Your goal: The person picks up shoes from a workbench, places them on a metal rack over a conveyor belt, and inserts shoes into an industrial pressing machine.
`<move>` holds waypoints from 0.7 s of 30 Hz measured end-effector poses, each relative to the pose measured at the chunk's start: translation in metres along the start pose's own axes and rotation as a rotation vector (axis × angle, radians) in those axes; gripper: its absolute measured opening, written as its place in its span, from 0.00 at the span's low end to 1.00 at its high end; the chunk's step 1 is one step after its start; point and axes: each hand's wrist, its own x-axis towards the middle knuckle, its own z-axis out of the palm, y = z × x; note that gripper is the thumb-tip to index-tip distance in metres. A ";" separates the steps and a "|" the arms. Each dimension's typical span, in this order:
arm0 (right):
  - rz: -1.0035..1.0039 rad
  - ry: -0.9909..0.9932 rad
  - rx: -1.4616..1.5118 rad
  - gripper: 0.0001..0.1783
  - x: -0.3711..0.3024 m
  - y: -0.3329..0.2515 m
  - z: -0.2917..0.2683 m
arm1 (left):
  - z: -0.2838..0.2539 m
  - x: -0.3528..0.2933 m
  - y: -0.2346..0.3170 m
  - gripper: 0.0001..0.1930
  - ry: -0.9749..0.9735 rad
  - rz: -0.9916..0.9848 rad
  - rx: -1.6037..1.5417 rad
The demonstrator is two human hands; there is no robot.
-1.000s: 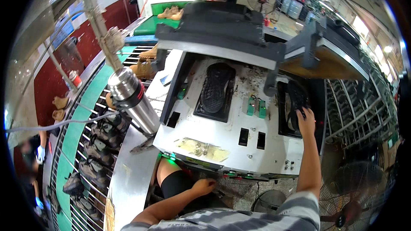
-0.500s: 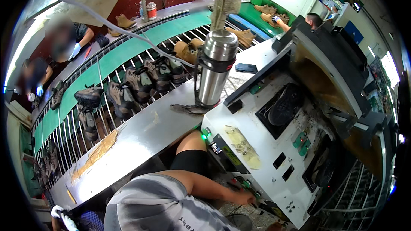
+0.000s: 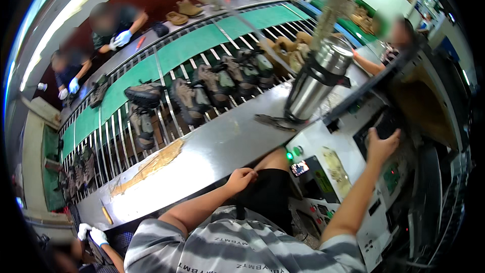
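Observation:
My right hand [image 3: 382,146] reaches into the white machine [image 3: 316,144] on the right. Its fingers and thumb close round a dark shoe [image 3: 388,123] lying in a recess there; part of the shoe is hidden by the hand. Above my thigh, near the metal table edge, my left hand [image 3: 241,179] is loosely closed, with nothing visible in it. A small display panel [image 3: 299,168] and green-lit buttons are on the machine's near side.
A steel flask [image 3: 316,88] stands at the table corner, beside dark pliers-like tool [image 3: 275,122]. Several brown-grey shoes [image 3: 189,101] rest on the roller rack. A yellow-handled tool [image 3: 107,215] lies on the metal table [image 3: 217,146]. Co-workers [image 3: 116,25] sit across and at lower left.
My view has swung left. My left hand has left the machine's front controls and is now above my thigh. My right hand has come into view, gripping the shoe in the machine.

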 end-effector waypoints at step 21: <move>0.304 0.191 0.730 0.27 -0.163 -0.015 -0.063 | -0.024 -0.036 0.024 0.29 -0.438 0.282 -0.503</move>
